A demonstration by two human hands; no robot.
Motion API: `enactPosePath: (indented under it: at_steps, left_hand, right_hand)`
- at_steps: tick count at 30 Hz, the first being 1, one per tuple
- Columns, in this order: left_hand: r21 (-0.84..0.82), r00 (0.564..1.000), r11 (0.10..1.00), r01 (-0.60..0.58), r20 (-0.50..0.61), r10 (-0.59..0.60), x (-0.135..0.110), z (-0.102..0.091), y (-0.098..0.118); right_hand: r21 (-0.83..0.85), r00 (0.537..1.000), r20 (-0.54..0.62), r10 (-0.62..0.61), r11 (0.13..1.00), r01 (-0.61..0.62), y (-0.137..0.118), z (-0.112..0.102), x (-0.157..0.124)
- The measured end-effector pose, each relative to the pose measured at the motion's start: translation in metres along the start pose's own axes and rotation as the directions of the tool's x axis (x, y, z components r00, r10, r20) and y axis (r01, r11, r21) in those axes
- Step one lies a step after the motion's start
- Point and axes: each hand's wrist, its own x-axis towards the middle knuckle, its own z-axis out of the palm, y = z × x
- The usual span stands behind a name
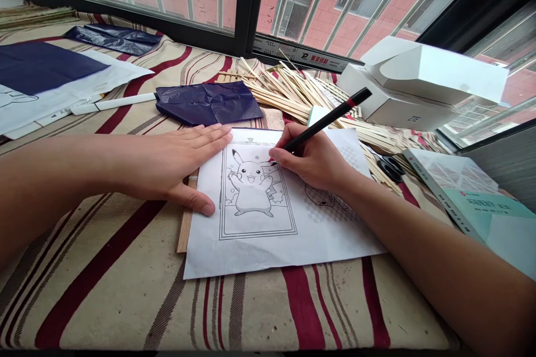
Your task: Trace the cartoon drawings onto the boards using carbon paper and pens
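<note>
Gripping a black pen (pixel 324 122) in the right hand (pixel 312 159), tip on a printed cartoon sheet (pixel 251 256) lying on a striped cloth (pixel 96 268); the left hand (pixel 167 164), open and flat, apparently steadies the sheet's edge. A wooden strip (pixel 184 228) lies beneath that edge, bamboo sticks (pixel 288 95) beyond.

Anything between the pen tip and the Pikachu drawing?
Nothing visible. The pen in the right hand has its tip right at the ear of the Pikachu drawing. The left hand lies flat on the sheet, beside the drawing.
</note>
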Motion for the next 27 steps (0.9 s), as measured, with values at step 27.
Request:
enactPosePath:
  at_steps: [27]
  left_hand:
    - [-0.006, 0.997, 0.999, -0.047, -0.067, 0.046, 0.0018, 0.0067, -0.0073]
  right_hand:
    - [-0.047, 0.999, -0.001, 0.042, 0.998, -0.042, -0.0027, -0.0048, 0.0012]
